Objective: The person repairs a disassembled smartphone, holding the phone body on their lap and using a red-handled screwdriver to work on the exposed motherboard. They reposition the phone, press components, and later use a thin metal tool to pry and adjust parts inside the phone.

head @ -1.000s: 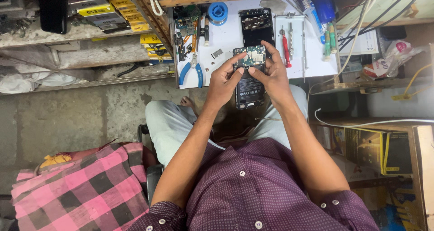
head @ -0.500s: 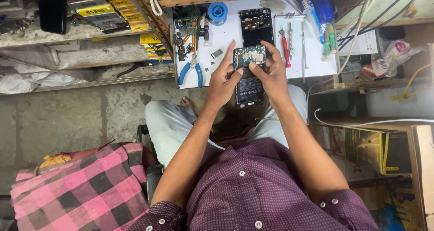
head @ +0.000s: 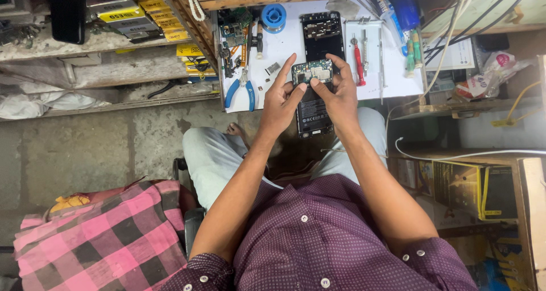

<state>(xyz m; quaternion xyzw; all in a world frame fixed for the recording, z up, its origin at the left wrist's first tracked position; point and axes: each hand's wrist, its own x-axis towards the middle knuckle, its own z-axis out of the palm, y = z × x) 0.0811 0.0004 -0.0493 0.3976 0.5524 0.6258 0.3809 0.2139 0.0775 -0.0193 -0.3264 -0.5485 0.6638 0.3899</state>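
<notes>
I hold an opened black phone (head: 311,106) upright above my lap, its back cover off so the battery and green circuit board show. My left hand (head: 280,100) grips its left edge, index finger stretched up past the board. My right hand (head: 340,95) holds the right edge, with thumb and fingertips pressing on the board at the top. Just beyond, on the white work mat (head: 284,46), lies a second black phone shell (head: 322,32).
On the mat are blue-handled pliers (head: 242,89), a blue solder spool (head: 273,17), a loose circuit board (head: 233,32), a red screwdriver (head: 358,66) and tweezers. Cluttered shelves stand left, cables and boxes right. A pink checked cloth (head: 108,234) lies at lower left.
My left index finger has lifted and straightened upward off the phone. My right fingertips have shifted onto the circuit board. The phone has stayed in place.
</notes>
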